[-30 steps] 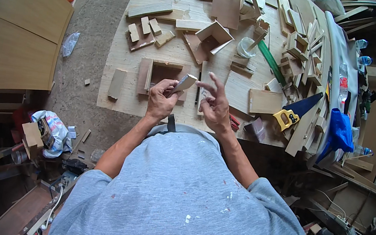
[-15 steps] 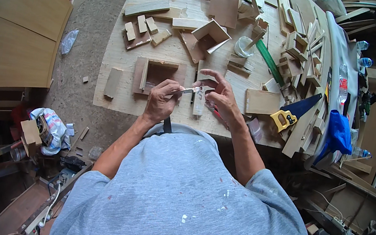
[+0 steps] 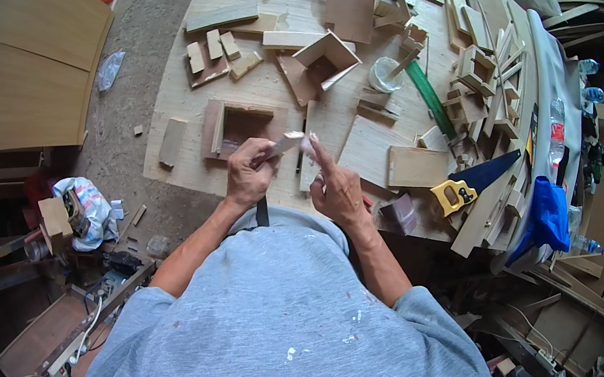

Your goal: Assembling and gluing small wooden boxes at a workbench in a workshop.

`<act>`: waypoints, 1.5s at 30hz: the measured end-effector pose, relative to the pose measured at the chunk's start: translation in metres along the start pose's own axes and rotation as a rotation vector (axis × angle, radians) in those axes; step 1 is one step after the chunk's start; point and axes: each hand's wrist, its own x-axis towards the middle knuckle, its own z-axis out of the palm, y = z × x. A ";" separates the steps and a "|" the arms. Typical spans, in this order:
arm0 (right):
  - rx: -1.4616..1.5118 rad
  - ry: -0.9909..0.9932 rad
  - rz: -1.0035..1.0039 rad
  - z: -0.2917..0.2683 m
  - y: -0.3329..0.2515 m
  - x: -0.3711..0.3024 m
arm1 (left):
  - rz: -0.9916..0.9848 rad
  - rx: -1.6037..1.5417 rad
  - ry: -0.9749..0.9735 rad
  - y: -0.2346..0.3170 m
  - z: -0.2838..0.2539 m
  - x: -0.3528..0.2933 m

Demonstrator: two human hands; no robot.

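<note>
A short, pale wooden strip [image 3: 291,139] is gripped in my left hand [image 3: 249,172], its end poking out toward the right. My right hand [image 3: 341,193] is just across from that end, with the index finger stretched out and the other fingers partly curled. No object shows in it; a whitish smear blurs the space by the index fingertip. Beyond my left hand, a small open wooden frame [image 3: 251,109] rests on a brown square board [image 3: 209,134]. A loose wood block [image 3: 172,143] lies to its left.
A handsaw [image 3: 468,185] with a yellow handle lies at the right, beside a flat wood piece [image 3: 417,167]. Farther back are a white tub [image 3: 385,75], a green strip [image 3: 431,98] and an open-sided wooden box [image 3: 327,62]. Scrap wood crowds the table's right side.
My left hand has turned the strip so its end points up and away. My right hand has come lower, its index finger now straightened beside the strip. The view has shifted slightly.
</note>
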 end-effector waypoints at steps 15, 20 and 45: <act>-0.438 -0.131 0.341 -0.080 0.235 0.139 | -0.601 -0.148 -0.026 -0.053 0.001 0.000; -0.304 -0.154 0.410 -0.089 0.222 0.149 | -0.556 -0.140 -0.010 -0.054 -0.004 -0.005; 0.489 0.026 0.214 0.045 -0.004 0.037 | -0.262 0.000 -0.035 -0.036 -0.027 -0.015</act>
